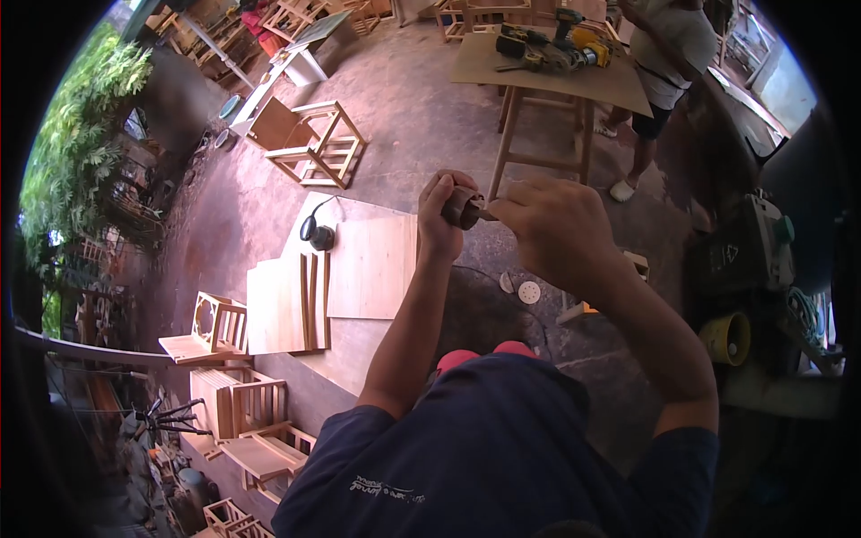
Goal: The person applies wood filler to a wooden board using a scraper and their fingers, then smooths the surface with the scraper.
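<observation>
In the head view, my left hand [439, 215] is raised in front of me, its fingers wrapped round a small dark brown rounded object [463, 208] with an opening facing right. Close on its right, my right hand [552, 220] is closed in a pinch on a thin stick-like piece [487, 214], whose tip meets the opening of the brown object. What exactly the two items are is too small to tell. Below and left of my hands, a black sander [317, 235] with a cord rests on a pale wooden panel [372, 267].
A table [574, 79] with power tools [552, 49] stands ahead, a person [668, 54] beside it. A wooden chair frame [309, 143] is on the floor at front left. Stacked boards [275, 305] and small chairs [269, 453] are on the left; a yellow bucket [723, 339] is at right.
</observation>
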`<state>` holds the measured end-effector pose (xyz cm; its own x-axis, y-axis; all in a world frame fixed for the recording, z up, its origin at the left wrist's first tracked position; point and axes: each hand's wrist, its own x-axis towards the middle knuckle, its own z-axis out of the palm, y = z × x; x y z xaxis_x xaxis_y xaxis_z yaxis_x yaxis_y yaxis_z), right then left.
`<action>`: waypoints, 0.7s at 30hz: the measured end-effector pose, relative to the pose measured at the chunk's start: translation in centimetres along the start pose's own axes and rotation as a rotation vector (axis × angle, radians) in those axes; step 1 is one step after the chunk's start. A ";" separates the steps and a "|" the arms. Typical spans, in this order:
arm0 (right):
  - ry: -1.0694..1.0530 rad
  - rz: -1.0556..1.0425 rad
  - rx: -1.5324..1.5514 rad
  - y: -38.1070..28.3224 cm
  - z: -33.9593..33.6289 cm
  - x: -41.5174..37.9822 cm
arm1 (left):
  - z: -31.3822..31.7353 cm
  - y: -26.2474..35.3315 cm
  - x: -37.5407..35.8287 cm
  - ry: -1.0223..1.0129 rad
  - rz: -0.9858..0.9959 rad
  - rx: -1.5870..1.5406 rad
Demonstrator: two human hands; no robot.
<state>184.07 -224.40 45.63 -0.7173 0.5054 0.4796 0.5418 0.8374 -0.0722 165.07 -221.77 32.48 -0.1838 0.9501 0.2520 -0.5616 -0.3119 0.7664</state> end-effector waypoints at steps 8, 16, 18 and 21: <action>-0.017 -0.037 0.004 -0.4 1.6 -1.0 | -1.8 -1.0 -0.7 0.074 -0.003 0.009; -0.041 -0.052 0.102 -0.1 3.3 -0.2 | -3.2 -1.0 -3.2 0.203 0.012 0.044; -0.066 -0.066 0.147 -0.3 4.8 0.0 | -4.0 -1.3 -4.2 0.274 0.023 0.114; -0.127 -0.124 0.202 -1.0 7.4 0.4 | -6.1 -2.2 -6.0 0.368 0.029 0.141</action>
<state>180.03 -223.48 39.41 -0.8290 0.4078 0.3828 0.3572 0.9126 -0.1987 162.47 -226.81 25.71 -0.4894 0.8696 0.0651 -0.4407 -0.3111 0.8420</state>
